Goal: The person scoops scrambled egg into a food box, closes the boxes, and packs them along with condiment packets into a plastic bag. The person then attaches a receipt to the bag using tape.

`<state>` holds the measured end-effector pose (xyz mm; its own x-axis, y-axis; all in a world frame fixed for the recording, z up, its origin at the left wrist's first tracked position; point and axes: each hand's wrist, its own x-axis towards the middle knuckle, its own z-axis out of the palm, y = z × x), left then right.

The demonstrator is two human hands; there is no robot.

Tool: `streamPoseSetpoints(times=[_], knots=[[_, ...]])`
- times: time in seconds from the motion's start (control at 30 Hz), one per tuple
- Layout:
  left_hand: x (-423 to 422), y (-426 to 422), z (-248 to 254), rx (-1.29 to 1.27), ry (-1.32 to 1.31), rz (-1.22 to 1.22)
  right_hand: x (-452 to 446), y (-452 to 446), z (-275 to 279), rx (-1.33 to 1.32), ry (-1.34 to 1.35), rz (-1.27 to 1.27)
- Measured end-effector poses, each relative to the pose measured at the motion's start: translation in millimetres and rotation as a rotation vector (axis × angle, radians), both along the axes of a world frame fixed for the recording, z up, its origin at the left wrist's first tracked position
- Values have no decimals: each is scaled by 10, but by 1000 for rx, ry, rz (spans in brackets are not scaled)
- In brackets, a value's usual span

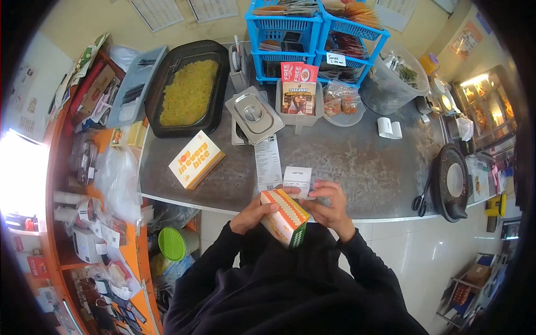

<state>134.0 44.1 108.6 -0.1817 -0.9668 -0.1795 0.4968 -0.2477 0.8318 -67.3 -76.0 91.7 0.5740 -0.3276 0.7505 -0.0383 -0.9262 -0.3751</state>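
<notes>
A small patterned box point(283, 215), orange, white and green, is tilted in front of my body at the counter's front edge. My left hand point(254, 215) is closed round its left side, the thumb on its top. At the box's right is my right hand point(330, 207), its fingers bent beside a white printed slip point(297, 177); whether they pinch the slip or the box is hidden. A long receipt point(268, 162) lies just left of the slip. Farther left on the counter sits a white and orange box point(196, 159) with lettering.
Behind stand a black tray point(152, 114) of yellow-green food, a lidded steel container point(254, 116), blue baskets point(287, 57) and a clear tub point(393, 84). Scissors point(422, 198) and a dark stone dish point(449, 184) are at the right. Orange shelving point(56, 184) borders the left.
</notes>
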Motion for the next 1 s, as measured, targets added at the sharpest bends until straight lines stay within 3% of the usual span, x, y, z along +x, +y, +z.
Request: streamPoseSetpoints(times=[0.17, 0.37, 0.47, 0.57, 0.67, 0.7, 0.8, 0.9, 1.0], knots=[[-19, 6, -22, 33, 9, -3, -9, -47, -160, -164, -76, -3], [-33, -17, -99, 33, 20, 58, 10, -24, -41, -148, -64, -13], [20, 0, -221, 56, -100, 105, 40, -105, 35, 149, -65, -182], [26, -56, -208, -43, -302, 204, 54, -174, 128, 1011, -468, -226], [106, -45, -233, -147, -514, 221, -42, -315, 453, 1526, -238, 132], [104, -60, -230, -177, -570, 229, 14, -302, 553, 1564, -146, 284], [87, -86, -211, -277, -717, 267, 253, -235, 566, 1397, 156, 373], [79, -89, -180, -354, -755, 301, 369, -146, 526, 923, 457, 204], [71, -36, -145, -328, -694, 314, 377, 52, 440, 726, 226, -33]])
